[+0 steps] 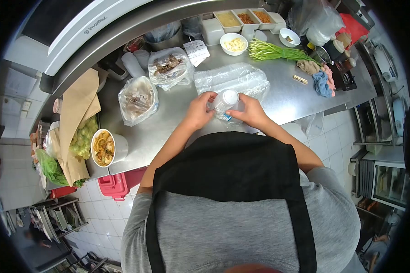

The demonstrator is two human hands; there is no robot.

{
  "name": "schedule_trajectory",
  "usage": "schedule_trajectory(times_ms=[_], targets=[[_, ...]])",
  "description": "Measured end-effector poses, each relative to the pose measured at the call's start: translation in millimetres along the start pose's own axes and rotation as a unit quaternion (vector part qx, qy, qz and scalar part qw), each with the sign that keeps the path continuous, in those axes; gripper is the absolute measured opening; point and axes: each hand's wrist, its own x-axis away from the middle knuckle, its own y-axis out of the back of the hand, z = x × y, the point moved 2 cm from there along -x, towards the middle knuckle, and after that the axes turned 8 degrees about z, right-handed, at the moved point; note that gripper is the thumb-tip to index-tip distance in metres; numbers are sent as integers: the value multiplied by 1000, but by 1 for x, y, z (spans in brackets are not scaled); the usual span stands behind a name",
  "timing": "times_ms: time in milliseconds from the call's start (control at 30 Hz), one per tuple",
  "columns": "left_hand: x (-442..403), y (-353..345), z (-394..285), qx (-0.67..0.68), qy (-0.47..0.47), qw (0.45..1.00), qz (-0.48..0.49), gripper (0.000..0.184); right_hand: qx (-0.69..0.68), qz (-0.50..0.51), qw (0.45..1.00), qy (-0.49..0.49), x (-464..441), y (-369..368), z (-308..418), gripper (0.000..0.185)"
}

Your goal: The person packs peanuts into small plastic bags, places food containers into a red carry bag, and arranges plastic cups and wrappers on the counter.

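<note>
Both my hands are at a stack of clear plastic cups or lids [227,98] near the front edge of the steel counter [168,118]. My left hand [201,109] has its fingers curled against the stack's left side. On the right side, my right hand [249,111] grips it with thumb and fingers. Just beyond my hands lies a clear plastic sleeve [232,78] with more see-through items inside. Two plastic bags of dark food, one farther back [170,68] and one nearer [139,99], rest to the left.
A white tub of cut food [105,148] and brown paper [75,118] with green produce are at left. Behind are a white bowl [233,44], food trays [246,18], a receipt [196,52] and green stalks [278,51]. Cloths [322,84] lie at right.
</note>
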Motion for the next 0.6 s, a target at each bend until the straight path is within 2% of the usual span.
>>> schedule_trajectory(times_ms=[33, 133, 233, 367, 400, 500, 533, 600], targets=[[1, 1, -2, -39, 5, 999, 13, 55, -6, 30, 999, -35, -1, 0, -7, 62], [-2, -1, -4, -87, -12, 995, 43, 62, -111, 131, 985, 25, -3, 7, -23, 66], [5, -4, -8, -108, -15, 994, 28, 65, -316, 265, 901, -134, 2, 16, -32, 66], [18, -21, -12, -126, -70, 987, -70, 67, -171, 339, 918, -115, 2, 19, -25, 65], [20, -30, -1, -121, -90, 984, -93, 67, -103, 384, 912, -100, -3, 19, -16, 73], [28, -33, 0, -68, -152, 976, -137, 67, 142, 349, 926, 11, -16, 8, -19, 79], [31, -32, -3, -44, -175, 973, -146, 66, 154, 355, 922, -14, -16, 8, -12, 87], [31, -30, -5, -57, -204, 964, -161, 65, 173, 346, 922, -6, -16, 4, -5, 89]])
